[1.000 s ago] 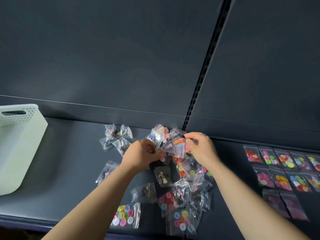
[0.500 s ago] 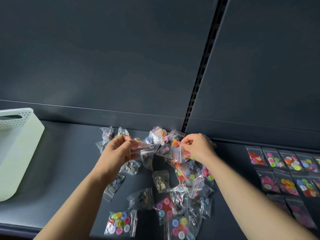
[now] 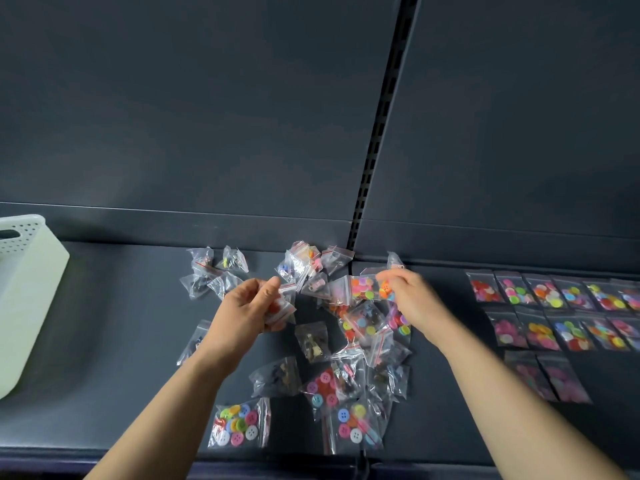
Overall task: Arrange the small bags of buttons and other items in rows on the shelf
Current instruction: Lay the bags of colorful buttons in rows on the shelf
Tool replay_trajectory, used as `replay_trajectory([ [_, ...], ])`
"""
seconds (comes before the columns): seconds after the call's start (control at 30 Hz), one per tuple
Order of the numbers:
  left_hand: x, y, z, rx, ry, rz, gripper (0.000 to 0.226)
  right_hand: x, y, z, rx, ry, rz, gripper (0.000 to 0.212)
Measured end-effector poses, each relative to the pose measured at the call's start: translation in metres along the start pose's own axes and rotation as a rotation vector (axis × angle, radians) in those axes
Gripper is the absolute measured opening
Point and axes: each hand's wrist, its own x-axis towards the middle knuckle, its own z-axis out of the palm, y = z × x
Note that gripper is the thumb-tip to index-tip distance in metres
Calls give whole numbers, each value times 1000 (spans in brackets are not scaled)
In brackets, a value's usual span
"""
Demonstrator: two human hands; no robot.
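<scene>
The white basket [image 3: 31, 289] at the left end of the shelf [image 3: 121, 341] is cut off by the picture's left edge. At the right end the rows of bags [image 3: 540, 332] run out past the right edge, and the pair [image 3: 561, 379] at the front edge is too blurred to tell more than pink. The left grip [image 3: 249, 313] covers most of the reddish bag [image 3: 282, 308] it holds, so its contents cannot be told. The right grip [image 3: 412, 299] is blurred, and its fingertips [image 3: 386, 284] hide one end of the button bag [image 3: 360, 289] it pinches. A loose bag [image 3: 194, 341] lies half hidden behind the left wrist. In the pile [image 3: 363, 320] the dark bags [image 3: 277, 375] hold things too small to name.
</scene>
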Motion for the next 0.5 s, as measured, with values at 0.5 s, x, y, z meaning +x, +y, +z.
replay_trajectory([
  [0.5, -5, -3, 4, -141, -37, -2, 11, -20, -21, 3, 284, 189, -18, 9],
])
